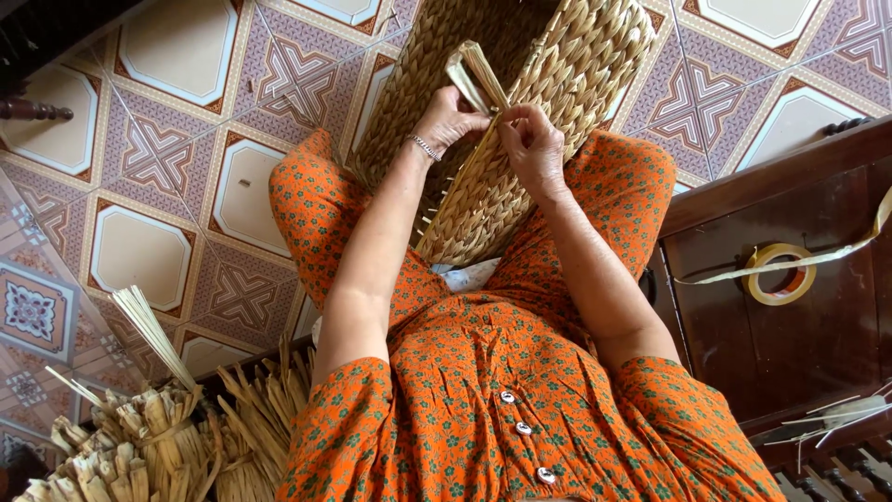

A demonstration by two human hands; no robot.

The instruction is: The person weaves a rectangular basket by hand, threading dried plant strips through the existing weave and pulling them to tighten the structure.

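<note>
Left hand (448, 119) and right hand (531, 139) both pinch a folded pale straw strand (476, 76), mid-weave on the tan woven straw basket (520, 112); tucking neatly looks next.

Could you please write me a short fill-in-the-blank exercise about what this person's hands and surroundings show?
1. Both hands, the left hand and the right hand, grip a folded strip of ____ fibre.
2. The woven basket rests on the person's ____.
3. A roll of tape lies on the dark ____ bench.
4. The left wrist wears a ____.

Missing words: dried plant; lap; wooden; bracelet
</note>
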